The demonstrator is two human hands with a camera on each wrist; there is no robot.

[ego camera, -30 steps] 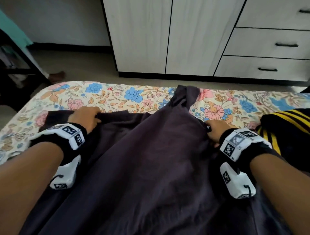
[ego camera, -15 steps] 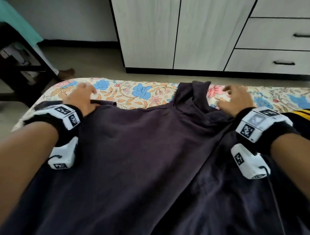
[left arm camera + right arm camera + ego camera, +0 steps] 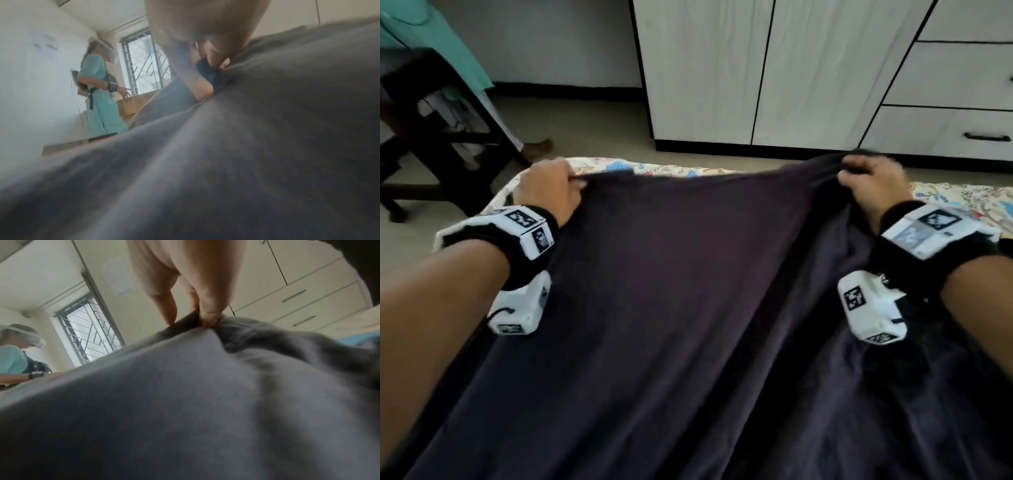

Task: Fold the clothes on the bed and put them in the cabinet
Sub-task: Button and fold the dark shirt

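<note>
Item: large dark purple-grey cloth garment [image 3: 688, 308], raised at its far edge above the bed with the floral-print sheet [image 3: 962, 198], the rest sloping down toward the viewer and covering most of the bed.

Left hand [image 3: 548, 192]: grip clamped on the garment's far left corner, fingers curled around a bunched fold; the left wrist view shows fingertips [image 3: 205, 91] pinching the cloth.

Right hand [image 3: 873, 188]: grip clamped on the far right corner; in the right wrist view, fingertips [image 3: 209, 319] squeeze a gathered ridge of fabric.

Cloth between the two hands: stretched nearly taut, with a long crease running down the right side.

Surroundings: white wood-grain cabinet [image 3: 756, 68] with black edging beyond the bed, drawers [image 3: 955, 75] at right; dark wooden chair [image 3: 431, 137] at left; a person in a teal dress [image 3: 100, 97] near a barred window [image 3: 144, 65].
</note>
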